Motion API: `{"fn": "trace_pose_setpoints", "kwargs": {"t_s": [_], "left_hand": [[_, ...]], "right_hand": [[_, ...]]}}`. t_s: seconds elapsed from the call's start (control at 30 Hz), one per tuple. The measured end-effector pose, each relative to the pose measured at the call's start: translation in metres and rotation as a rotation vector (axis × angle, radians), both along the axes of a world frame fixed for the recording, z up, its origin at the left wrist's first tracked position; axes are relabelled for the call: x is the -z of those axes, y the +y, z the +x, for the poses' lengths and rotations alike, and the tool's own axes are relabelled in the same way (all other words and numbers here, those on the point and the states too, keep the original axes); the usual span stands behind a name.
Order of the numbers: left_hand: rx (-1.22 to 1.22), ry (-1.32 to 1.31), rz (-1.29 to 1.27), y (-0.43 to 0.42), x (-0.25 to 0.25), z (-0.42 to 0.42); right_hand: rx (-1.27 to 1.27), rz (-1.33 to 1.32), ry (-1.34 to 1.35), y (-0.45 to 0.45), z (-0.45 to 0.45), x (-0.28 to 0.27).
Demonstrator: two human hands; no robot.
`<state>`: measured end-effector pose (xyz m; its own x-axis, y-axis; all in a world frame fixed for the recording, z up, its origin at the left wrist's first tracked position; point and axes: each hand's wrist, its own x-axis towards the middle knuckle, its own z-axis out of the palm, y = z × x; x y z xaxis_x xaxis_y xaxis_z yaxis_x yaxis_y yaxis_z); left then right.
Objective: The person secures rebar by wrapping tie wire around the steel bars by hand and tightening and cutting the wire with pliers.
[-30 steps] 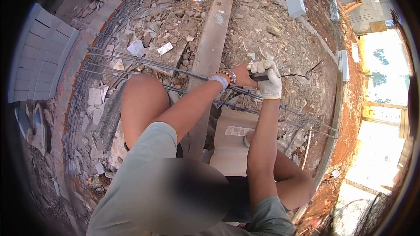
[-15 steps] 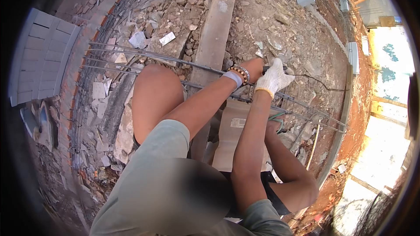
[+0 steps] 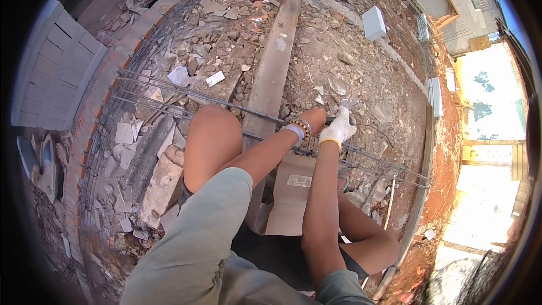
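My left hand, bare with bracelets at the wrist, is closed right above the steel rebars. What its fingers hold is hidden. Beside it, my right hand wears a white knit glove and is wrapped round a dark-handled tool, whose working end I cannot make out. A thin dark wire runs off to the right of the glove. The long rebars pass beneath both hands, tied with crosswise pieces close by.
A flat brown cardboard piece lies below my forearms. A long plank-like beam stretches away across broken rubble. A white block stands farther off. Grey slatted panels are at the left, beyond a brick edge.
The view has tilted and shifted, so the hands appear slightly lower and farther left. Both hands stay together at the rebars, with much the same grip.
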<state>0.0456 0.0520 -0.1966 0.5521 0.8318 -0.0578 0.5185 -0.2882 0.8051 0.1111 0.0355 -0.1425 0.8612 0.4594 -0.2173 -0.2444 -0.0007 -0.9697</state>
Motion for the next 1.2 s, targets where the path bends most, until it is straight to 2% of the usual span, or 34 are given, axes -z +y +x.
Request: {"fn": "trace_pose_setpoints", "kwargs": {"t_s": [0.03, 0.1, 0.13, 0.17, 0.2, 0.23, 0.3, 0.33, 0.43, 0.47, 0.57, 0.6, 0.73, 0.87, 0.97, 1.1, 1.13, 1.17, 1.2], "left_hand": [[-0.01, 0.0, 0.045, -0.006, 0.002, -0.001], [-0.193, -0.188, 0.179, -0.022, 0.016, -0.002], [-0.282, -0.3, 0.222, -0.021, 0.026, -0.004], [-0.365, -0.408, 0.265, -0.024, 0.035, -0.006], [-0.392, -0.417, 0.055, -0.029, 0.017, -0.02], [-0.432, -0.465, 0.131, -0.034, 0.01, -0.027], [-0.518, -0.565, 0.298, -0.038, -0.001, -0.037], [-0.422, -0.435, 0.259, -0.031, 0.001, -0.039], [-0.283, -0.443, 0.085, -0.024, -0.006, -0.046], [-0.231, -0.398, 0.243, -0.018, -0.001, -0.045], [0.021, -0.139, 0.108, -0.011, -0.017, -0.038], [0.022, -0.129, 0.215, -0.012, -0.001, -0.026], [0.216, 0.132, 0.293, -0.018, 0.008, -0.002], [0.201, 0.099, 0.24, -0.013, 0.021, 0.009], [0.172, 0.088, 0.268, -0.012, 0.021, 0.01], [0.308, 0.207, 0.239, -0.016, 0.034, 0.023], [0.342, 0.225, 0.265, -0.019, 0.049, 0.031], [0.331, 0.228, 0.274, -0.01, 0.046, 0.03], [0.328, 0.224, 0.265, -0.01, 0.045, 0.029]], "right_hand": [[0.053, 0.018, -0.011, 0.004, -0.012, -0.01], [0.179, 0.035, -0.032, 0.011, -0.029, -0.021], [0.129, 0.087, -0.129, 0.012, -0.041, -0.024], [0.053, 0.014, -0.278, 0.011, -0.055, -0.026], [-0.055, 0.004, -0.434, 0.011, -0.059, -0.022], [-0.168, 0.0, -0.589, 0.011, -0.064, -0.021], [-0.409, 0.042, -0.406, 0.009, -0.059, -0.027], [-0.533, 0.061, -0.318, 0.006, -0.052, -0.03], [-0.773, 0.402, -0.024, -0.002, -0.017, -0.021], [-0.746, 0.421, 0.013, -0.006, -0.007, -0.016], [-0.694, 0.55, 0.159, -0.022, 0.016, 0.002], [-0.615, 0.5, 0.192, -0.027, 0.022, 0.006], [-0.443, 0.484, 0.324, -0.046, 0.064, 0.053], [-0.445, 0.374, 0.319, -0.048, 0.065, 0.052], [-0.473, 0.41, 0.34, -0.042, 0.083, 0.073], [-0.217, 0.294, 0.401, -0.058, 0.075, 0.088], [-0.204, 0.345, 0.422, -0.065, 0.073, 0.1], [-0.339, 0.431, 0.434, -0.066, 0.103, 0.134], [-0.261, 0.363, 0.418, -0.06, 0.089, 0.115]]}}
